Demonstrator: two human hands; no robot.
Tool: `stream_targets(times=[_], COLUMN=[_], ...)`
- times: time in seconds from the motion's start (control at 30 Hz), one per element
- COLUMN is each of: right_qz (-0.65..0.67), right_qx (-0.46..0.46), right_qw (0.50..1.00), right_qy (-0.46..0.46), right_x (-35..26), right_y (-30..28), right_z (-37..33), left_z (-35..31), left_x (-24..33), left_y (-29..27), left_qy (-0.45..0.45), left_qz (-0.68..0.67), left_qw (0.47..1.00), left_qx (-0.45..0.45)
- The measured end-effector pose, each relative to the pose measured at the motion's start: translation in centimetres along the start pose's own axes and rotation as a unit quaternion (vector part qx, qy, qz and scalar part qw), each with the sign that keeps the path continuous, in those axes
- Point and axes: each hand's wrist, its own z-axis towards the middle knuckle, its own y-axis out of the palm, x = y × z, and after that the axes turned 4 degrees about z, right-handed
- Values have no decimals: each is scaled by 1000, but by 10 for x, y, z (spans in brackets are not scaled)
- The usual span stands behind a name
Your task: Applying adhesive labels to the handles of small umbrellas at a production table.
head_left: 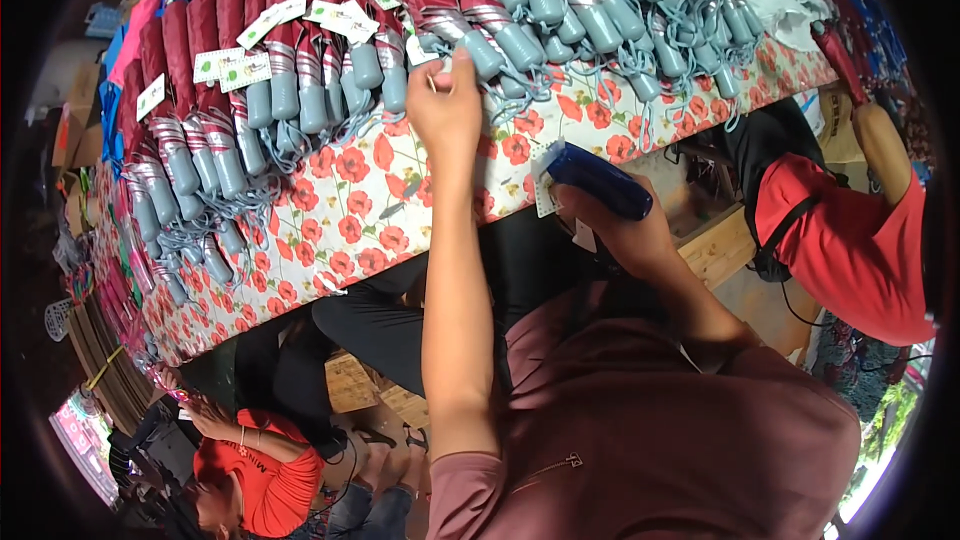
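Observation:
Folded dark red umbrellas [283, 50] with grey handles lie in a dense row across the table's far side. My left hand [445, 110] reaches in among them with its fingers curled, against a grey umbrella handle [482, 56]. A white tag [416, 50] shows beside its fingertips; what the fingers pinch is partly hidden. My right hand [625, 225] is wrapped round a dark blue tagging gun [600, 180] over the table's near edge. White cards [543, 180] sit at the front end of the gun. Several umbrellas to the left carry white tags with green print [245, 70].
A floral cloth [350, 205] covers the table. Grey wrist loops tangle along the handles. Someone in a red shirt [835, 250] sits at the right, one arm toward the table; another person in red [255, 475] works at the lower left. A wooden box [715, 245] stands below the edge.

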Motion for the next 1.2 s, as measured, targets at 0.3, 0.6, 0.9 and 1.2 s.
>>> stream_targets(times=[0.3,0.6,0.9,1.2], right_qz=[-13,-65,-79,55], right_qx=[48,23,-15,-63], right_qw=[999,997,995,993], right_qy=[-19,-20,-57,78], right_x=[15,23,51,71], right_y=[-15,-8,18,27], right_z=[9,18,31,32], left_z=[21,-73,-204,-199], left_x=[3,-20,-70,-56], left_y=[29,-69,-84,-94], left_qy=[32,-110,-4,9], left_qz=[115,-80,404,277], left_qw=[992,982,915,961], left_qx=[47,-128,21,12])
